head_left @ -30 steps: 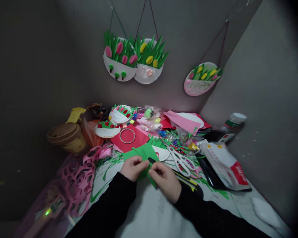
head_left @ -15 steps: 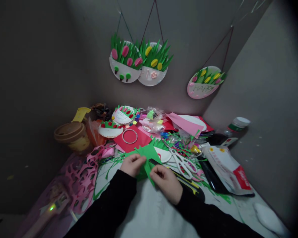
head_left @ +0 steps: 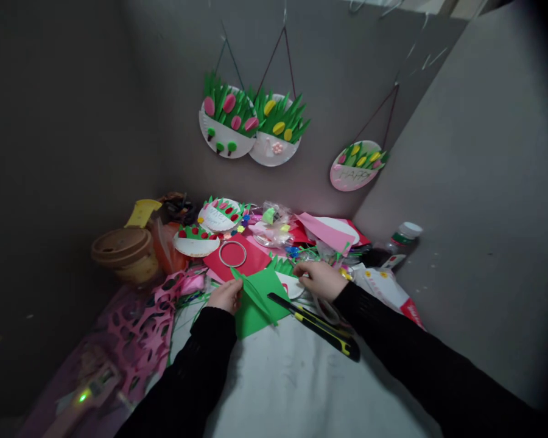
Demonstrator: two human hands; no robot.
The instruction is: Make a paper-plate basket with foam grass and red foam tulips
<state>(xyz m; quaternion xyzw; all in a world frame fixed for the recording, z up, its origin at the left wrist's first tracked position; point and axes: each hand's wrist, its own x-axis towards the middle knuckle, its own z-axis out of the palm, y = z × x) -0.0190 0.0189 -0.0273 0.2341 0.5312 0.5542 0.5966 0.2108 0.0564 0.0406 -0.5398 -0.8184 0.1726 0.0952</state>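
Note:
My left hand [head_left: 226, 296] pinches the left edge of a folded green paper sheet [head_left: 258, 304] that lies on the white table cover [head_left: 292, 377]. My right hand [head_left: 319, 280] has reached right and back, with its fingers curled down over the white scissors [head_left: 325, 311]. Only a handle loop of the scissors shows under the wrist. A black and yellow utility knife [head_left: 317, 325] lies just in front of the right hand, beside the green sheet.
Paper scraps, red and pink sheets [head_left: 251, 258], a metal ring [head_left: 232, 253] and paper-plate flower crafts [head_left: 196, 240] crowd the back. Brown pots [head_left: 121, 249] stand at the left, a bottle [head_left: 404, 237] at the right. Pink cut-out foam [head_left: 141, 328] hangs off the left. Three plate crafts [head_left: 251, 128] hang on the wall.
My right hand let go of the green sheet and moved right and back onto the scissors. The left hand stays on the sheet, which has opened out. The knife is now uncovered.

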